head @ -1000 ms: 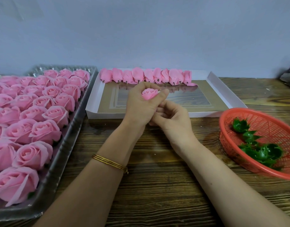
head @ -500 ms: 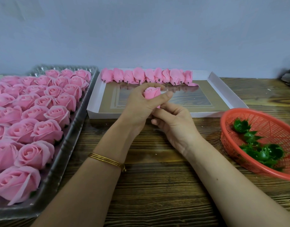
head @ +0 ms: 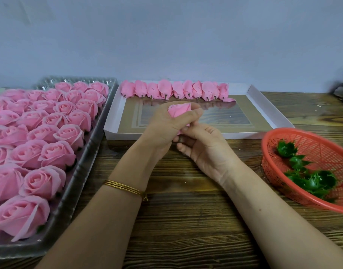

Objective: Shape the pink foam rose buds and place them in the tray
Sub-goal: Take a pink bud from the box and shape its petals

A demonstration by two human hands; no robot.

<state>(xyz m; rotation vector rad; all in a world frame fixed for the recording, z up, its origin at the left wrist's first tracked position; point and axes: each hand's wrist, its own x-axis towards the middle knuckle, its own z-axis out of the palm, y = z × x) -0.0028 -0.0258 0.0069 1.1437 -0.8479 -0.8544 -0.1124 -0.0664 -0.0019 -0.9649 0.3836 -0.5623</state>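
A pink foam rose bud [head: 178, 111] is wrapped in the fingers and thumb of my left hand [head: 166, 127], just above the near rim of the white tray [head: 271, 113]. My right hand [head: 203, 146] sits right under it, its fingertips pinching the bud's lower end. A row of several shaped pink buds [head: 174, 91] lies along the tray's far edge, stems pointing toward me. The bud's base is hidden between my hands.
A clear plastic tray [head: 85, 167] full of open pink foam roses [head: 50, 136] fills the left side. A red mesh basket [head: 287, 171] with green calyx pieces [head: 310, 177] stands at the right. Wooden tabletop [head: 186, 220] lies under my forearms, a wall behind.
My left hand has turned and closed further round the bud, showing more of it above the thumb. My right hand's fingers have shifted up to the bud's lower end.
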